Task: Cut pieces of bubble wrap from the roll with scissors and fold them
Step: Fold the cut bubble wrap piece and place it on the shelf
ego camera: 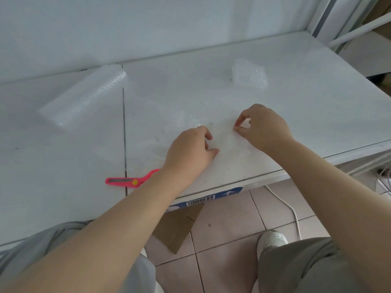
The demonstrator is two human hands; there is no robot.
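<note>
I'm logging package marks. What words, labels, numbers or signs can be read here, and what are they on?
No words or numbers are readable.
Barcode label: white, on the blue box under the table edge; any digits are too small to read.
White arrow: printed on the same box.

Bubble wrap roll (84, 98): clear, lying on its side at far left of the worktop (306, 106), slanted. Scissors (129, 181): pink-red with yellow pivot, blades together and pointing left, flat near the front edge. Cut sheet (182, 125): clear, spread at centre front, outline faint. Folded pieces (249, 75): small clear stack, far right.
</note>
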